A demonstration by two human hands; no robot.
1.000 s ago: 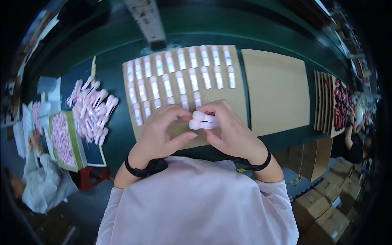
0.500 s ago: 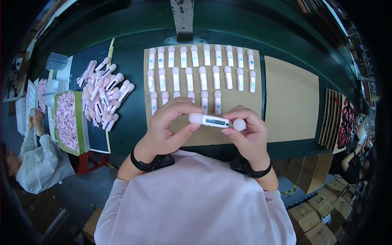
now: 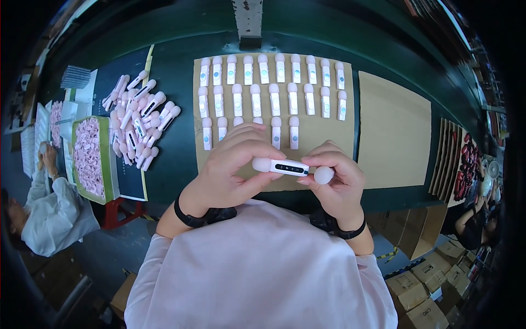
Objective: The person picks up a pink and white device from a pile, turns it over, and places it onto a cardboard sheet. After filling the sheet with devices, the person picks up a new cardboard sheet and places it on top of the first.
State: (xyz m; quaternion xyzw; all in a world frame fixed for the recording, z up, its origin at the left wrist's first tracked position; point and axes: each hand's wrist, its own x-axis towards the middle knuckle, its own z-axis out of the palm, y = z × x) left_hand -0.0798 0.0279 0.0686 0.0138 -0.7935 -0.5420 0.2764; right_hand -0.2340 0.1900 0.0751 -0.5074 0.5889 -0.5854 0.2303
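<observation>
In front of my chest I hold a small white wand-shaped device (image 3: 290, 168) with a round pink head, lying sideways with its dark panel facing me. My left hand (image 3: 227, 167) grips it between thumb and fingers near the head. The fingertips of my right hand (image 3: 344, 178) pinch its other end. A second wand (image 3: 324, 175) is in my right hand too; its round pink head points toward me, and its body is hidden by my fingers. Beyond my hands, similar wands (image 3: 256, 101) lie in rows on a brown cardboard sheet (image 3: 323, 142).
Left of the sheet is a loose pile of wands (image 3: 134, 123). Beside it stands a green-edged bin (image 3: 111, 159) of small pink parts. A second cardboard sheet (image 3: 393, 137) lies on the right. People sit at both sides; cardboard boxes (image 3: 408, 288) stand at lower right.
The held wand has turned slightly, so its dark panel shows more fully. Both hands have shifted a little, and the second wand's head sits slightly lower and further right.
</observation>
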